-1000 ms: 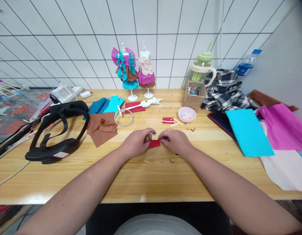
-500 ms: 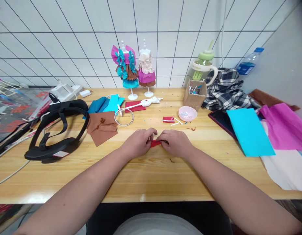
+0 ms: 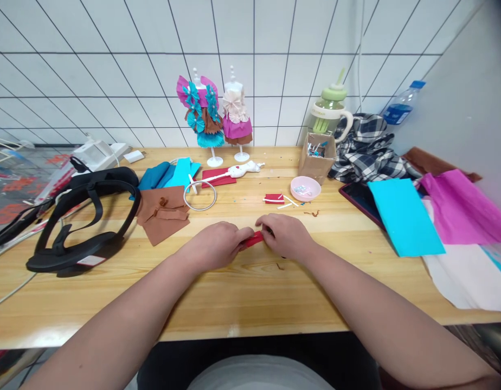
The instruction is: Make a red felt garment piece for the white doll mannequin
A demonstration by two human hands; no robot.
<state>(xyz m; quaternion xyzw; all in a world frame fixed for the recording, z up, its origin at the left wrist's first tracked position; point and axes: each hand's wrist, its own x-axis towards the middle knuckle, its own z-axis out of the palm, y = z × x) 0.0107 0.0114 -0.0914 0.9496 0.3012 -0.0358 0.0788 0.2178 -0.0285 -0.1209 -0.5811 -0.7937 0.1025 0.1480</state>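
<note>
One red piece [image 3: 254, 239] — directly between left hand [image 3: 223, 245] and right hand [image 3: 286, 236], over the table [image 3: 242, 303] | left hand: pinching its left end | right hand: curled at its right end (grip hidden — cannot tell whether it holds)

No legible text; lettering on jug band [image 3: 328, 112], bottle label [image 3: 397, 114] too blurred.

This place is looking like a handicraft workplace: a wooden table [image 3: 250, 303] is standing against a white tiled wall [image 3: 271, 27], two small mannequins [image 3: 237, 112] are wearing ruffled clothes, coloured sheets [image 3: 407, 216] are lying at both sides, and a pink bowl [image 3: 314, 190] is holding tiny pieces.
</note>
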